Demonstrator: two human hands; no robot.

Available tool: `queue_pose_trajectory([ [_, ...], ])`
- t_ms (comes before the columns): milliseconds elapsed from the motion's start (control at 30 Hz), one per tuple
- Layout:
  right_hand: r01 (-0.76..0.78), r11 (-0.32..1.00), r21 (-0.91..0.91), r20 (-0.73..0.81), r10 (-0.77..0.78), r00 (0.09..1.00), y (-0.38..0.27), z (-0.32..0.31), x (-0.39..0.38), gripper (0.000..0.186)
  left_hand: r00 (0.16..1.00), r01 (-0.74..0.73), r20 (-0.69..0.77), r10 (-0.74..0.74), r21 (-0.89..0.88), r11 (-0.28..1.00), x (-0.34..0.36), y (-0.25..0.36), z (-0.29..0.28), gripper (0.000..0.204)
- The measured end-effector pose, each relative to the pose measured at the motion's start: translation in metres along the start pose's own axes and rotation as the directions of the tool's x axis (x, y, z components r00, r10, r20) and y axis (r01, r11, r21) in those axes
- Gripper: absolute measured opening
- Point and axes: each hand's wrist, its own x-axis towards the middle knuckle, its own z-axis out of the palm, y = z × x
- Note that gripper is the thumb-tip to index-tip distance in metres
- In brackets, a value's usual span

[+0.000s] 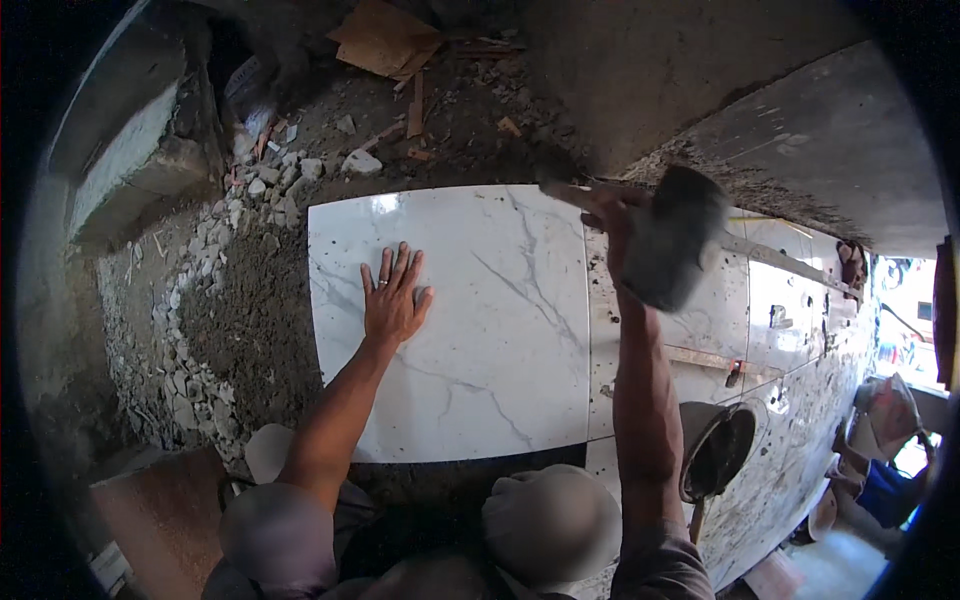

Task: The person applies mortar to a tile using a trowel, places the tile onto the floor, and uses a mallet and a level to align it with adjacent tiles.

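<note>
A large white tile (480, 330) with grey marble veins lies in front of me. My left hand (393, 305) rests flat on its left part, palm down, fingers spread, a ring on one finger. My right hand (616, 222) grips the handle of a rubber mallet (678, 238). The mallet's dark, bulky head is held above the tile's right edge and the neighbouring tiles, slightly blurred. Part of the handle sticks out to the left of my fist. My knees are bent at the near edge of the tile.
Dark wet mortar (260, 320) and broken stones (200, 260) lie left of the tile. A dark bucket (718, 450) stands on dirty laid tiles to the right, near a long straight bar (790, 262) and a shorter strip (715, 360). A concrete wall (830, 140) rises at far right.
</note>
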Motion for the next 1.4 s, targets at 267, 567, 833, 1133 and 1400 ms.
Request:
queue_pose_trajectory([
  [267,-0.036,0.997,0.074,0.043,0.033,0.999,-0.006,0.006,0.001,0.024,1.0,-0.023,0.014,0.023,0.008,1.0,-0.005,-0.016,-0.001,0.065],
  [567,-0.087,0.92,-0.382,0.177,0.165,0.97,0.041,-0.053,0.005,0.023,0.998,-0.071,0.001,0.071,-0.017,0.997,0.006,0.007,0.001,0.065],
  [833,-0.115,0.978,0.174,0.037,0.11,0.993,0.0,-0.042,-0.063,0.025,0.998,-0.059,0.001,0.059,0.011,0.998,0.003,-0.003,-0.001,0.064],
  [1133,-0.263,0.951,-0.161,0.088,0.279,0.956,0.006,-0.075,-0.123,0.027,0.997,-0.077,-0.015,0.078,0.043,0.996,0.005,0.004,0.008,0.064],
  [1400,-0.334,0.942,-0.011,-0.018,0.334,0.942,-0.04,-0.069,-0.162,0.026,0.996,-0.075,-0.04,0.076,0.027,0.997,0.004,0.005,0.006,0.061],
])
